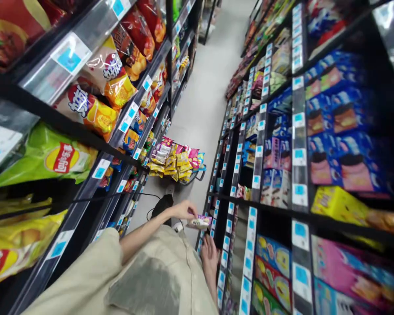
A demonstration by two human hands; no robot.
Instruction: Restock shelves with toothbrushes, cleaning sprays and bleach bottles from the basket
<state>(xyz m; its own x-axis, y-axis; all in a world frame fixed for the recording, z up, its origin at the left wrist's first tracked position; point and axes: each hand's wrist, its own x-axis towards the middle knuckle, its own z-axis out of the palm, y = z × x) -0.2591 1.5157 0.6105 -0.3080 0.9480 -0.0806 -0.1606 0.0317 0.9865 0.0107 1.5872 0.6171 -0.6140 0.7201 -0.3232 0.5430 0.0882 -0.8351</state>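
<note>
My left hand reaches out over my beige-clad knee and is closed on a small pale snack packet with a purple end. It holds the packet just in front of the low shelves on the right. My right hand is lower, against the edge of a bottom right-hand shelf lined with blue price tags. Its fingers look stretched out, with nothing visible in them.
I am low in a narrow shop aisle. Chip bags fill the left shelves, and blue biscuit boxes fill the right. A basket heaped with snack packets stands on the grey floor ahead. A black object with a cable lies nearer.
</note>
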